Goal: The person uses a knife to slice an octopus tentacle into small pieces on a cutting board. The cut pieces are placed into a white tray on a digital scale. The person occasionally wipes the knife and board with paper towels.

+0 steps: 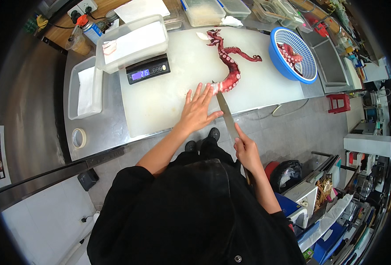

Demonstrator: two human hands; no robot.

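A dark red octopus tentacle [233, 77] with pale suckers curves across the white cutting board [155, 109]. Its thick end shows pale slices, where the fingertips of my left hand [198, 111] rest with the fingers spread. My right hand [247, 150] grips a long kitchen knife [228, 114]. The blade's tip end lies against the thick end of the tentacle, just right of my left fingers. Behind it, a thinner tentacle branch [240, 52] with a curled tip runs to the right. A pale piece [202, 35] lies by the tentacle's far end.
On the left, a digital scale [149, 69] carries a plastic container [134, 43] with white paper and a small pale piece. Another lined container [83, 111] and a tape roll [79, 138] are nearby. A blue basin with a white strainer [309, 63] holds more octopus beside the sink [329, 63].
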